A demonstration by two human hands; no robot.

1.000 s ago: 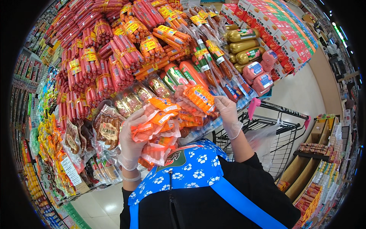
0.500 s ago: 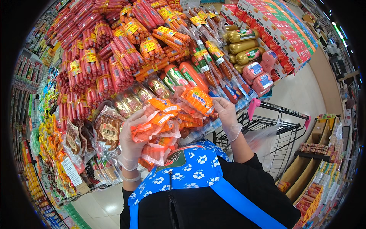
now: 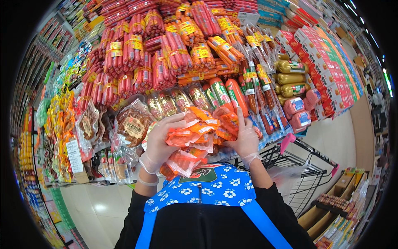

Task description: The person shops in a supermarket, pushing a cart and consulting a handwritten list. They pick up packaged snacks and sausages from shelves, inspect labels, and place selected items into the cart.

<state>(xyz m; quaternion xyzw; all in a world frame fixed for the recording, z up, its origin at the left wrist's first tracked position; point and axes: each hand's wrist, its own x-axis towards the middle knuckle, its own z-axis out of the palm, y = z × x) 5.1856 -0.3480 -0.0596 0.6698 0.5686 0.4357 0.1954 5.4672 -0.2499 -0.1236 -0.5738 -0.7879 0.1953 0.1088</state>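
Note:
My left hand (image 3: pixel 162 141), in a clear glove, is closed around a bunch of orange-and-clear sausage packets (image 3: pixel 191 135) in front of my blue flowered apron (image 3: pixel 215 189). At the bunch's right side, my gloved right hand (image 3: pixel 244 139) grips an orange sausage packet (image 3: pixel 227 122), its index finger stretched up along the edge and its thumb below. The packets overlap, so those underneath are partly hidden. Just beyond them lie large red sausages (image 3: pixel 236 97) and clear-wrapped meat rolls (image 3: pixel 179 99) on the display.
Bundled red sausages (image 3: pixel 124 54) are heaped at the back. Vacuum-packed brown meat (image 3: pixel 134 124) lies left of my hands. Gold-wrapped sausages (image 3: pixel 292 79), pink packs (image 3: pixel 299 120) and red boxes (image 3: pixel 319 74) stand to the right. A black shopping cart (image 3: pixel 306 174) is close by my right arm.
My right hand has brought its orange packet down and in against the bunch in my left hand. The view has shifted, so the display sits further right and lower.

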